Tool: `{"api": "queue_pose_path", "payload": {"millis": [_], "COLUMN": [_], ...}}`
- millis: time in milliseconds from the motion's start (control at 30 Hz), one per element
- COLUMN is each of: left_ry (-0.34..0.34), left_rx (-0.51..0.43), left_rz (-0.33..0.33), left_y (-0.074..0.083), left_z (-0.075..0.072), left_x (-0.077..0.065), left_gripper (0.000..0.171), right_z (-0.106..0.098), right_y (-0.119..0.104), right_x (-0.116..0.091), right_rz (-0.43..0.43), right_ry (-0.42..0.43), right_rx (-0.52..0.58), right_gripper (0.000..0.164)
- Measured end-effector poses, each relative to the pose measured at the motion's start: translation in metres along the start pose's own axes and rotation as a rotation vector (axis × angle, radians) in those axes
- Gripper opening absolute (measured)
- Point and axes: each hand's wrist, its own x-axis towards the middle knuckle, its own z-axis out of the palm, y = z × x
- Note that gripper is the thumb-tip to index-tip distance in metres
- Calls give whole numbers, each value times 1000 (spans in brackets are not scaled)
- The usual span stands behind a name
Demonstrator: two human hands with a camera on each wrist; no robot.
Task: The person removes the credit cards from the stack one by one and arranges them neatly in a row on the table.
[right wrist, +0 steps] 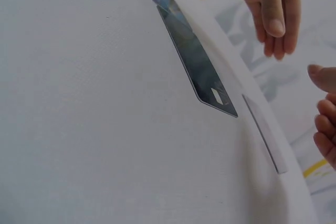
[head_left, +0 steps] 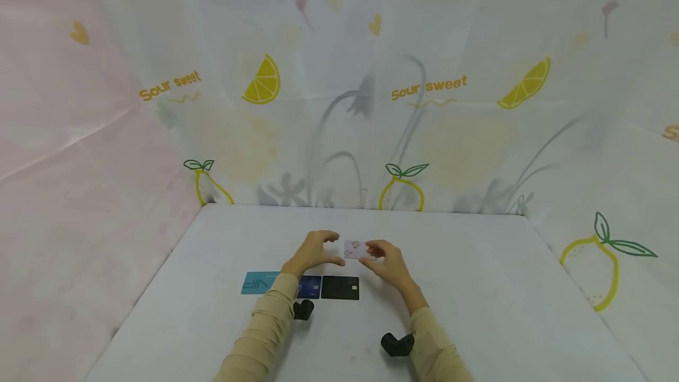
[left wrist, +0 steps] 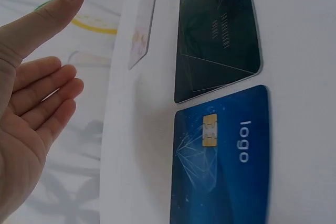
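Observation:
A pale card with a pink pattern (head_left: 354, 249) lies flat on the white table between the two hands. My left hand (head_left: 318, 249) is just left of it, thumb and fingers spread apart with nothing between them. From the right, my right hand (head_left: 388, 261) overlaps the card's right end in the head view, its fingers curved and the thumb apart. In the right wrist view, both hands appear raised off the pale card (right wrist: 265, 135). Nearer the person lie a black card (head_left: 340, 287), a blue card (left wrist: 220, 156) marked "logo" and a teal card (head_left: 259, 283).
Teal, blue and black cards form a row, partly covered by the left sleeve (head_left: 276, 305). Black wrist devices (head_left: 303, 309) sit by both forearms. A lemon-print curtain (head_left: 329, 134) stands behind the table (head_left: 477, 287) and along its sides.

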Motion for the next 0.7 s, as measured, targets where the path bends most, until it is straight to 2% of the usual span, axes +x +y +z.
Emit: {"api": "queue_pose_path", "payload": {"millis": [367,533,700], "left_ry": [-7,-15,7], "left_rx": [10,14,24], "left_rz": [-19,-58,-91], "left_y": [0,-5,-10], "left_z": [-1,2,4], "left_x": [31,37,40], "left_gripper": [63,62,63], "right_z": [-4,-7,-10], "right_y": [11,14,18], "right_x": [22,28,30], "right_rz": [12,47,94], "right_ry": [-36,-62,-95], "right_rx": [-28,-25,-69], "right_gripper": [32,31,34]}}
